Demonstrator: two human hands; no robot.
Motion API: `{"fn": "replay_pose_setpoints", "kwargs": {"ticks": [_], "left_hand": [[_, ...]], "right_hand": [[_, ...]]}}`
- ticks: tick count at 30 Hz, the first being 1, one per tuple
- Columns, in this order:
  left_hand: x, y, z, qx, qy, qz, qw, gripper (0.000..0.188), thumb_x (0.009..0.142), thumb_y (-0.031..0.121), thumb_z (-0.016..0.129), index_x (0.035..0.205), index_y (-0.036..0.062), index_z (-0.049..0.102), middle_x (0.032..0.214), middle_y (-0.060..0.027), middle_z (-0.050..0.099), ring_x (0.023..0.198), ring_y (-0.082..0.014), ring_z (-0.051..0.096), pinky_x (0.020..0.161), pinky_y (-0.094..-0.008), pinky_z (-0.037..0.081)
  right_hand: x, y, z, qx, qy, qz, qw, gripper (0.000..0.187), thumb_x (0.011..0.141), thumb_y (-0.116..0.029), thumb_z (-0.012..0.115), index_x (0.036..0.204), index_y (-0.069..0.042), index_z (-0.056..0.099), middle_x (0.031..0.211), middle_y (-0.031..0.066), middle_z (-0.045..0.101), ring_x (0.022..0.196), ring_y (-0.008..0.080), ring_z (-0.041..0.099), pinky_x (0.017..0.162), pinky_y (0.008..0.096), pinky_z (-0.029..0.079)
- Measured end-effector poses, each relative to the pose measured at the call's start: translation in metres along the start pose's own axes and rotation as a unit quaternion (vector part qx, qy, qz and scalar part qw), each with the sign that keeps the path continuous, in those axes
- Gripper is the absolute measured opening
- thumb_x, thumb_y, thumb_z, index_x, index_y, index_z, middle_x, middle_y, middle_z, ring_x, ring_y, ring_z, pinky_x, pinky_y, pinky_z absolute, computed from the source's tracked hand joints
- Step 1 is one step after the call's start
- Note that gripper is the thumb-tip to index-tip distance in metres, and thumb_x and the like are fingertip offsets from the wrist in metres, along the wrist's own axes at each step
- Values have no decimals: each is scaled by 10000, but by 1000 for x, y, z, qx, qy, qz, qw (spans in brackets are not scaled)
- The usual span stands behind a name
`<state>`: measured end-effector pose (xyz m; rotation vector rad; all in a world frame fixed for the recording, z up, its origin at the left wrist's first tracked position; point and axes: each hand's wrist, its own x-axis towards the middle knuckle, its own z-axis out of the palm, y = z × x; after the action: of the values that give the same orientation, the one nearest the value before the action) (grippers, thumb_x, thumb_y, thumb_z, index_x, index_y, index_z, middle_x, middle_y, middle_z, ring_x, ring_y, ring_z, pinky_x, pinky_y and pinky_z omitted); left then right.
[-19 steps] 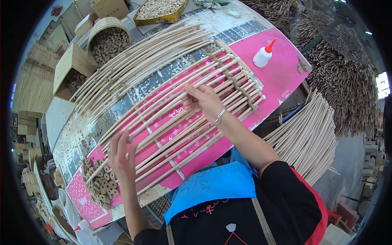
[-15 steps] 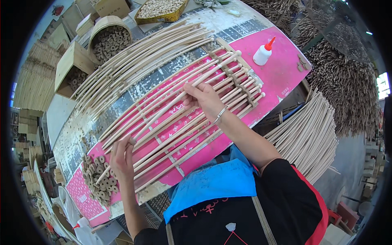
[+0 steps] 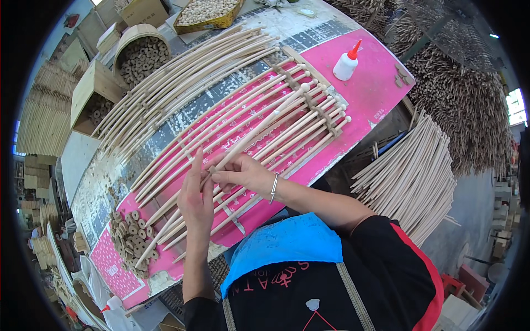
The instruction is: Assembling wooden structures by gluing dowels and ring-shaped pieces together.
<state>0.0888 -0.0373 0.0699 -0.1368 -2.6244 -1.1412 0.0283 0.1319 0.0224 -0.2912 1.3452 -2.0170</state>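
A pale wooden rod with a ball on its upper end is held slantwise above a row of similar rods. My right hand is closed round it below its middle, thumb and fingers pinching. Against that thumb, my left hand closes on the same rod, its index finger pointing up along it. A small brown wooden ring shows between the two hands, seemingly around the rod; fingers partly cover it. The rod's lower end reaches a pile of brown rings.
Ball-ended rods lie in a notched wooden rack on a pink sheet. Beyond it are more rods, ring-filled wooden boxes and a basket of balls. A white glue bottle stands right; bundled sticks are beside the table.
My right hand has slid down and left along the rod to meet my left hand. My left hand has moved a little rightward, and the rod's ball end has shifted down and left.
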Motion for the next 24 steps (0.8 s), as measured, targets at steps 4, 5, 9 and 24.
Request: {"fn": "replay_pose_setpoints", "kwargs": {"ticks": [4,5,9,24], "left_hand": [[-5,5,-8,4,12,6,1000,569,957,-35,679,1504,76,569,900,-91,661,793,-171,662,724,-327,552],[-8,4,-14,17,14,4,1000,545,960,-35,674,1488,68,585,880,-80,637,773,-162,640,715,-313,542],[-23,-13,-30,-7,16,-30,999,466,959,-38,663,1419,36,642,867,-71,608,760,-155,610,710,-281,512],[-11,-6,-29,15,-11,4,1000,239,948,-48,676,1176,-15,740,914,-96,624,815,-189,611,739,-298,491]], "right_hand": [[-10,-17,-15,55,70,-46,995,330,1010,-216,718,1287,-36,699,984,45,739,828,90,682,763,267,590],[-12,-23,-26,55,88,-68,992,323,1000,-233,737,1243,-22,711,940,32,724,800,91,674,763,263,593],[-18,-45,-62,49,151,-82,984,318,1025,-195,698,1279,-4,697,957,36,727,802,97,694,753,235,581],[-29,-55,-77,30,173,-92,980,360,972,-352,775,1115,-37,676,841,16,674,699,66,655,607,207,560]]}}
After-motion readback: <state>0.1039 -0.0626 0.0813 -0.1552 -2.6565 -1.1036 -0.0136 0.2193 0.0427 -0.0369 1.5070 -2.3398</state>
